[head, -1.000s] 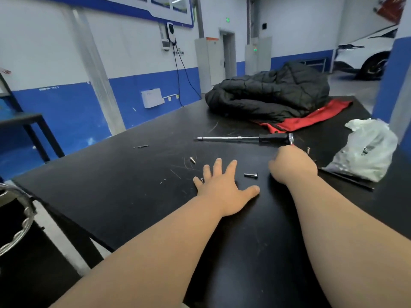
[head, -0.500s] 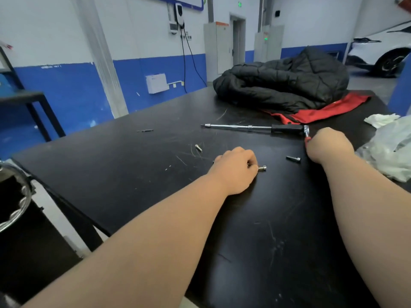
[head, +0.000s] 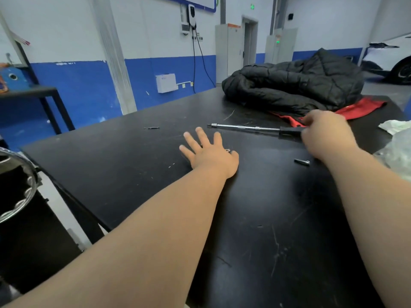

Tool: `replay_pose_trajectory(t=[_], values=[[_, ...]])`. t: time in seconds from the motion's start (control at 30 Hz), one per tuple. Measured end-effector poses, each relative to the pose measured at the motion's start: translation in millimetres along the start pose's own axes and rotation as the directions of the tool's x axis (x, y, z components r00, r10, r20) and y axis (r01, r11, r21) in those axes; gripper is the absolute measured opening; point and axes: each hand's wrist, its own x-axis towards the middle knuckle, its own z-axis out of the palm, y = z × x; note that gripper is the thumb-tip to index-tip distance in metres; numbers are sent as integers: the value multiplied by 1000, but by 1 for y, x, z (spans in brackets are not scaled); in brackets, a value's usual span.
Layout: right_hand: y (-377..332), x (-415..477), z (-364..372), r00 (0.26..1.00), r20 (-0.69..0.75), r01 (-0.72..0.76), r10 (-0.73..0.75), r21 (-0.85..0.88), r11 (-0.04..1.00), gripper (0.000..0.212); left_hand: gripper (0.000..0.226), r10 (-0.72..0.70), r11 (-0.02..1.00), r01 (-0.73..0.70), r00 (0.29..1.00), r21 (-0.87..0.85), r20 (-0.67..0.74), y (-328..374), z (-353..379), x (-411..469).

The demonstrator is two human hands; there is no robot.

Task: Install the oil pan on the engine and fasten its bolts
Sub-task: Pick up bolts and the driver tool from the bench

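Note:
A long chrome ratchet wrench (head: 244, 128) with a black handle lies across the black table (head: 255, 218). My right hand (head: 327, 134) covers the handle's right end, thumb above and fingers curled at the grip. Nearer on the table, my left hand (head: 209, 152) lies flat with its fingers spread. The silver tip of a bolt (head: 228, 150) peeks out beside its thumb. A second bolt (head: 302, 162) lies loose just below my right wrist. Neither oil pan nor engine is in view.
A black quilted jacket (head: 293, 85) on a red cloth (head: 360, 107) fills the table's far end. A plastic bag (head: 398, 152) and white tissue (head: 393, 126) sit at the right edge. A small dark part (head: 151, 128) lies far left. A chrome ring (head: 20, 192) hangs beyond the left edge.
My left hand has uncurled from the bolt and spread flat, further left. My right hand has moved up from the table to the wrench handle.

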Motion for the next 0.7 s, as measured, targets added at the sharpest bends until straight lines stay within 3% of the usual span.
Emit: replay_pose_trajectory(t=[0.1, 0.27, 0.37, 0.43, 0.53, 0.6, 0.7], values=[[-37, -14, 15, 968, 158, 184, -193, 69, 980, 30, 70, 55, 998, -53, 993, -17, 103, -6, 0, 14], [-66, -32, 39, 899, 358, 211, -254, 157, 965, 31, 49, 281, 959, -280, 957, -32, 64, -9, 0, 21], [-71, -35, 40, 887, 386, 206, -252, 158, 966, 31, 42, 359, 922, -358, 933, -144, -22, -14, 4, 21], [-71, -36, 41, 890, 388, 195, -241, 154, 969, 30, 53, 348, 921, -351, 936, -168, -43, -16, 6, 22], [-69, -33, 43, 916, 356, 148, -184, 125, 981, 32, 70, 291, 957, -289, 955, -36, 61, -11, 7, 26], [-65, -30, 47, 941, 313, 95, -129, 121, 988, 33, 70, 316, 948, -319, 940, 4, 128, -7, 6, 30], [-58, -24, 53, 937, 342, 67, -62, -3, 998, 29, 61, 389, 921, -388, 915, -26, 109, -8, 7, 35]])
